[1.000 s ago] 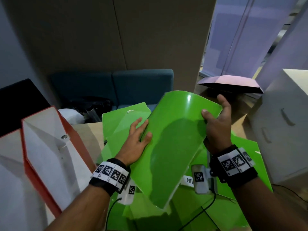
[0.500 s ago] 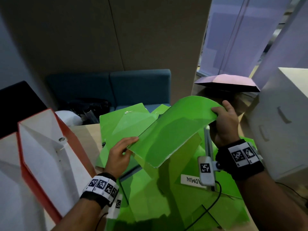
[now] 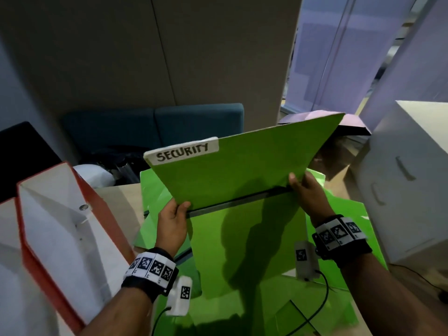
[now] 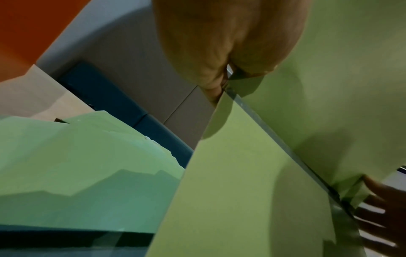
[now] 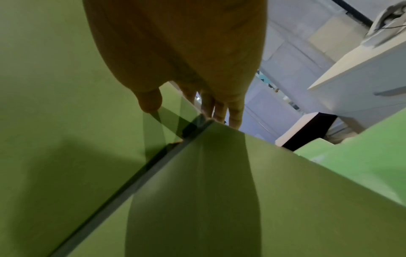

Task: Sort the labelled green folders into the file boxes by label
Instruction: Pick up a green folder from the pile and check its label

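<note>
Above the counter (image 3: pixel 121 197), you hold a green folder (image 3: pixel 242 170) half open in both hands, its upper flap raised and its white label (image 3: pixel 182 151) reading SECURITY turned toward you. Your left hand (image 3: pixel 171 223) pinches the folder's near-left corner at the dark spine, thumb on the inner face; your right hand (image 3: pixel 309 195) grips the spine's right end, fingers curled behind the flap. The lower flap hangs over a loose spread of other green folders (image 3: pixel 344 214) lying on the counter. To your left stand open file boxes (image 3: pixel 60 229) with red edges and white insides; how many is hard to judge, as the frame cuts them off. A white drawer cabinet (image 3: pixel 407 180) sits at right
</note>
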The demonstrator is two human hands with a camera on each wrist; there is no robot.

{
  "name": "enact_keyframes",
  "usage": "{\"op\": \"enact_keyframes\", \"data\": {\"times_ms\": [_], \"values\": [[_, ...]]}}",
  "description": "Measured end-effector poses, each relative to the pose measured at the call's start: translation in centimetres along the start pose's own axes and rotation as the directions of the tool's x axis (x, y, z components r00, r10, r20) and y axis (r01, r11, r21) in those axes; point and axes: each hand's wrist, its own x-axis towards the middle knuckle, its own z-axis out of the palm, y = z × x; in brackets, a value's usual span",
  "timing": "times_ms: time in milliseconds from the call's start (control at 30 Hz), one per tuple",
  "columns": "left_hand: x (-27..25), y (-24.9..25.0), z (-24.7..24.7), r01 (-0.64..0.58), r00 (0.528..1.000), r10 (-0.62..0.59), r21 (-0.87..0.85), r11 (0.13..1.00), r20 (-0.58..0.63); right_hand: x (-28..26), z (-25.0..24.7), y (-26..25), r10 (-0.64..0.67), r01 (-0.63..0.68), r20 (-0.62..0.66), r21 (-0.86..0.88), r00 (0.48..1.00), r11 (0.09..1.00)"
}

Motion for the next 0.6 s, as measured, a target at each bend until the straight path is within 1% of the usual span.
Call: {"op": "enact_keyframes", "data": {"times_ms": [67,133,233,333,400,467,500,533,567,600], "values": [[0.2,0.0,0.1,0.027,0.999,-0.026,-0.029,0.999,0.027,0.1,0.2,0.9,0.014,-0.014,0.002,-0.004,1.000,1.000],[0.3,0.1,0.1,0.048,0.998,-0.044,-0.079,0.996,0.054,0.2,0.2,1.1,0.004,-0.005,-0.039,-0.007,0.999,1.000],[0.2,1.0,0.2,0.049,0.997,-0.045,-0.066,0.997,0.062,0.5,0.2,1.3,-0.012,0.012,-0.112,-0.009,0.994,1.000],[-0.4,2.6,0.5,0.113,0.988,-0.104,-0.086,0.990,0.110,0.6,0.2,1.3,-0.065,0.057,-0.184,-0.052,0.981,0.997],[-0.8,3.1,0.6,0.146,0.979,-0.135,-0.066,0.987,0.152,0.4,0.1,0.9,-0.066,0.067,-0.225,-0.003,0.972,0.998],[-1.4,3.1,0.9,0.146,0.977,-0.140,-0.025,0.989,0.159,0.3,0.0,0.7,-0.037,0.059,-0.241,0.082,0.970,0.995],[-1.7,3.1,1.0,0.170,0.974,-0.168,-0.002,0.985,0.154,0.1,-0.1,0.5,-0.024,0.055,-0.240,0.121,0.971,0.991],[-1.8,2.8,1.0,0.237,0.961,-0.239,0.028,0.971,0.136,0.0,-0.2,0.2,-0.013,0.054,-0.241,0.164,0.971,0.985],[-1.8,2.4,1.1,0.325,0.938,-0.329,0.053,0.944,0.111,-0.1,-0.2,-0.2,-0.012,0.064,-0.244,0.206,0.970,0.977],[-1.7,2.0,1.0,0.415,0.902,-0.421,0.078,0.907,0.097,-0.2,-0.2,-0.5,-0.019,0.080,-0.253,0.234,0.967,0.969]]}}
